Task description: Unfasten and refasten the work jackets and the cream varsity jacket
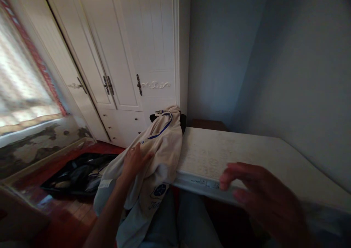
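Observation:
A cream jersey [164, 151] with dark blue trim and a dark blue star badge is draped over a black support whose edges show at its top; its lower part hangs beside my legs. My left hand [136, 161] is on its front, fingers bent into the cloth and thumb to the right, with a ring on one finger. Over the front edge of the white tabletop [241, 145], my right hand [255, 186] hovers, blurred. Its fingers are curved, with a gap between them and the thumb, and it holds nothing.
A white wardrobe [156, 39] with dark handles stands behind the jersey. On the reddish floor at left lies an open black suitcase [74, 173] with clothes in it. A curtained window [24, 76] is at far left, and grey walls [298, 76] meet behind the tabletop.

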Available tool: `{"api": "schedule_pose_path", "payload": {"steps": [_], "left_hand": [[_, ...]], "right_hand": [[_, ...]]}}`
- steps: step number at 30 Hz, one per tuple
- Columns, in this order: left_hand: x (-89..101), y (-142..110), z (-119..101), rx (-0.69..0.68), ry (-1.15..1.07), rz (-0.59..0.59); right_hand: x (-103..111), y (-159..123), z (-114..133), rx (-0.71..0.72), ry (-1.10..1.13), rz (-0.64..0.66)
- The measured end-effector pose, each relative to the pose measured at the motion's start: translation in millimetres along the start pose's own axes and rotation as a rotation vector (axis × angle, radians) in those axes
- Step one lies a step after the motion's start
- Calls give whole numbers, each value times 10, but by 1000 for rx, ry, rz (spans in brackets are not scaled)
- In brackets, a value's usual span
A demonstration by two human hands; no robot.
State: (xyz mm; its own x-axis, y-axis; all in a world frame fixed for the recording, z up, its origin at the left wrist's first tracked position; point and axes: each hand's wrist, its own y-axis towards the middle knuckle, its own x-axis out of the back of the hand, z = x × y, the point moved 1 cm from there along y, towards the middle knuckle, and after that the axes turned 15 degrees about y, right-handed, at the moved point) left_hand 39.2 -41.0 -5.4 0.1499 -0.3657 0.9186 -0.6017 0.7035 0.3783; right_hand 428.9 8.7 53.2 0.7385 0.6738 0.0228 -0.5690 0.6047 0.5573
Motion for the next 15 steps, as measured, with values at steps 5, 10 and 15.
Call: {"api": "schedule_pose_path", "payload": {"steps": [5,10,15], "left_hand": [[20,125,19,10,-47,99],[403,-165,-338,14,-363,-75],[401,-752,-1272,-273,-589,-85]], "right_hand": [[-35,427,-577,-301,193,140],[-163,578,-903,-497,321,208],[-389,908,-1206,-465,213,-16]]}}
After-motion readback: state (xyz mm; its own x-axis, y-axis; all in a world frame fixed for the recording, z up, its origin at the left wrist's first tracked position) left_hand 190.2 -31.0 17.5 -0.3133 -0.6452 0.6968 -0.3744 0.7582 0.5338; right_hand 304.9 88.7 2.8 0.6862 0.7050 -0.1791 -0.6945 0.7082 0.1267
